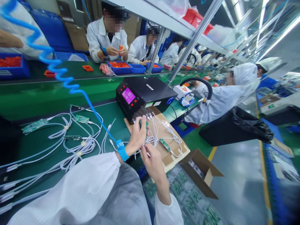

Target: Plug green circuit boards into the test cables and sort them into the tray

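Observation:
My left hand (137,134), with a blue wrist strap (122,150) on it, is closed round a small green circuit board (146,125), mostly hidden by the fingers. Just below it, my right hand (153,161) has thumb and forefinger pinched together; what lies between them is too small to make out. White cables (153,137) run beside both hands over a cardboard sheet (168,161). Another circuit board (165,144) rests on that sheet with a white cable at its end. Behind the hands stands a black tester box (145,90) with a lit screen (128,95).
Several cabled circuit boards (82,119) and coiled white cables (82,150) lie on the green bench at left. A coiled blue cord (70,87) hangs across the view. At right are an open carton (201,172), bagged boards (189,200) and a black bin (220,131). Co-workers sit opposite.

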{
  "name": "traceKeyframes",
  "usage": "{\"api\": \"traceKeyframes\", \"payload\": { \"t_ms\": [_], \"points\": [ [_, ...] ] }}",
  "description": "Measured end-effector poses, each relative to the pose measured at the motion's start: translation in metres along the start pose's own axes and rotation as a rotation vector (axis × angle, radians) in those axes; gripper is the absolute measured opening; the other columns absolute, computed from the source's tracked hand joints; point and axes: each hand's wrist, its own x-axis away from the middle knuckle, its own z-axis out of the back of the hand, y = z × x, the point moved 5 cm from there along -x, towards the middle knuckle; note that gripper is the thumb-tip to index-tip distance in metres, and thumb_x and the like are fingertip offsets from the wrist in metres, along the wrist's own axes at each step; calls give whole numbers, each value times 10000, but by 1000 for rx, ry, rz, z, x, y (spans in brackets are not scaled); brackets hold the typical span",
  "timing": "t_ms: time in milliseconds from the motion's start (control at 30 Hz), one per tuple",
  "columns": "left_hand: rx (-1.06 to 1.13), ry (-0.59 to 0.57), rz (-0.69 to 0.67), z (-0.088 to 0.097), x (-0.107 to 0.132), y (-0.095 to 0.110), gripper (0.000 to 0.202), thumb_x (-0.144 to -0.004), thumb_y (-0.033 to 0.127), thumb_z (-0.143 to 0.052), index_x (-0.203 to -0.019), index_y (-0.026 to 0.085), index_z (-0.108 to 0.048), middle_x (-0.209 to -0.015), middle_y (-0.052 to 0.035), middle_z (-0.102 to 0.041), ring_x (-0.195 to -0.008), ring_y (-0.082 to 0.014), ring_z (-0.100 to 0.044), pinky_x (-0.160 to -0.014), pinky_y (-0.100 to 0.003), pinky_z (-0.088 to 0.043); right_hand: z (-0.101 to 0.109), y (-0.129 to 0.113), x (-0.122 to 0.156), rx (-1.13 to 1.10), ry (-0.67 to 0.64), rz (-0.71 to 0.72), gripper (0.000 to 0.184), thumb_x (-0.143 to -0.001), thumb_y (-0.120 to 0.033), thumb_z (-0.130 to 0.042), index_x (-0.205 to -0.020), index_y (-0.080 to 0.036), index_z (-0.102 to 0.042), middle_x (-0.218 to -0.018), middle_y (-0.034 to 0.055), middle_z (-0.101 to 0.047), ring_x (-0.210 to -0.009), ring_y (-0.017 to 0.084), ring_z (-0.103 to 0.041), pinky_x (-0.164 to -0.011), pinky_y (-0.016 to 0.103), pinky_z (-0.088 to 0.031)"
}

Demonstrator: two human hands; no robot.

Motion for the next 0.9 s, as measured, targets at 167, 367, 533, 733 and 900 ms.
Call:
{"api": "traceKeyframes", "payload": {
  "t_ms": [167,367,533,733,900],
  "points": [
    [125,243,-37,16,-9,5,505,-956,744,-481,-913,241,-472,-649,41,-527,-470,-119,-515,-449,-236,-400,4,-16,8,105,-54,85,298,-1072,-349,-482,-829,-222,-599,-797,7,-593,-712,153,-548,-674,267,-397],
    [67,259,-33,39,-16,12,537,-921,769,-526,-876,236,-485,-639,26,-539,-505,-142,-550,-467,-250,-428,-7,-8,20,154,-126,0,296,-1073,-399,-496,-921,-213,-668,-880,47,-650,-802,188,-618,-759,303,-484],
    [143,162,224,33,3,5,614,-818,830,-605,-798,228,-487,-651,-2,-566,-541,-169,-597,-443,-257,-425,12,-4,14,-32,-409,85,975,-730,-648,-856,-1521,-217,-481,-1346,136,-645,-1246,298,-613,-1117,453,-475],
    [228,166,330,23,8,16,598,-829,806,-625,-784,221,-511,-671,-54,-615,-629,-223,-674,-516,-305,-516,76,32,-20,-92,-278,148,714,-931,-637,-653,-1526,-281,-483,-1439,119,-618,-1342,281,-586,-1166,470,-442],
    [237,145,362,13,10,10,510,-933,710,-573,-843,215,-488,-639,-9,-585,-523,-161,-631,-491,-261,-504,86,88,-58,604,-206,-26,258,-999,-348,-593,-1115,-154,-716,-1196,196,-694,-1161,326,-644,-1026,478,-492]
  ]
}}
